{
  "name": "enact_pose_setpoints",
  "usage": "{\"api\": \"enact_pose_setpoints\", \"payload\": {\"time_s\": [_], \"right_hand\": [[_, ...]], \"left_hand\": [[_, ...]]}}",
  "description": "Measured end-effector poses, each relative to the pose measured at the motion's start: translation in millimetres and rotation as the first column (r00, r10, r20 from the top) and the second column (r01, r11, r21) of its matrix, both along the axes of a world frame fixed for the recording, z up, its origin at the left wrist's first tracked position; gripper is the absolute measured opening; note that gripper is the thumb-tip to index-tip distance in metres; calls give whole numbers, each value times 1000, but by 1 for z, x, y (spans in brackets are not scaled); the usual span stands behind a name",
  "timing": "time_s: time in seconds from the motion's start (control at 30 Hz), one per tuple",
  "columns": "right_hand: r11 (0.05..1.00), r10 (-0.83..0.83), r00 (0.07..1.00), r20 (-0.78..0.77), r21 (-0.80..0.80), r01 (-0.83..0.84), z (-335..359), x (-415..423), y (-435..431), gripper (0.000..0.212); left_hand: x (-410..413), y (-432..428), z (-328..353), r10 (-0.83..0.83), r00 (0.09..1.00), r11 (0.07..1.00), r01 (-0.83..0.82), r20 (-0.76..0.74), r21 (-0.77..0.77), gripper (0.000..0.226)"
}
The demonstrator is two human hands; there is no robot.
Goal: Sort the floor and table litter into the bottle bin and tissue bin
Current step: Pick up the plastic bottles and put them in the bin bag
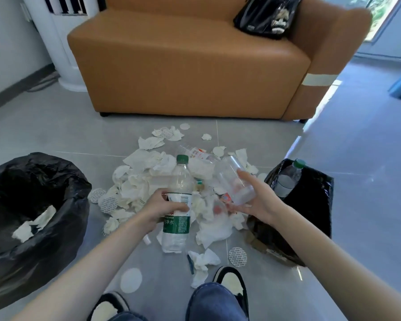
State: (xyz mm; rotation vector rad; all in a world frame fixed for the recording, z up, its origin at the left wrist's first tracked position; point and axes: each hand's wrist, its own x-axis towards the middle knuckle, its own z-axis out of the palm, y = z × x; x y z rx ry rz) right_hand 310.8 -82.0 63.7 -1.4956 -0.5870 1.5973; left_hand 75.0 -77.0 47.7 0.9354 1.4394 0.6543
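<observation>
Green-capped clear plastic water bottle point(177, 224): left hand point(164, 208) fingers wrap its labelled waist (probably light, crushable there); right hand point(258, 202) fingers clasp a clear plastic container point(235, 181).

You're in a living room or lounge, tan sofa point(190, 66) at your 12 o'clock, black handbag point(264, 17) on it at 1, white standing air conditioner point(65, 49) at 11, grey floor tiles point(357, 181) beneath you.
</observation>
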Motion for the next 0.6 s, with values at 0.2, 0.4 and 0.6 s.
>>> {"api": "enact_pose_setpoints", "payload": {"time_s": [0.2, 0.4, 0.6], "right_hand": [[961, -264, 839, 476, 201, 189, 13, 60, -22, 56], [995, -97, 504, 859, 71, 70, -11, 127, -23, 50], [990, 139, 260, 956, -125, -68, -43, 157, -8, 48]], "left_hand": [[49, 12, 46, -123, 992, 977, 121, 1, 176, 62], [93, 17, 83, -271, 962, 905, 266, -31, 332, 63], [123, 28, 82, -359, 931, 873, 362, -73, 326, 65]]}}
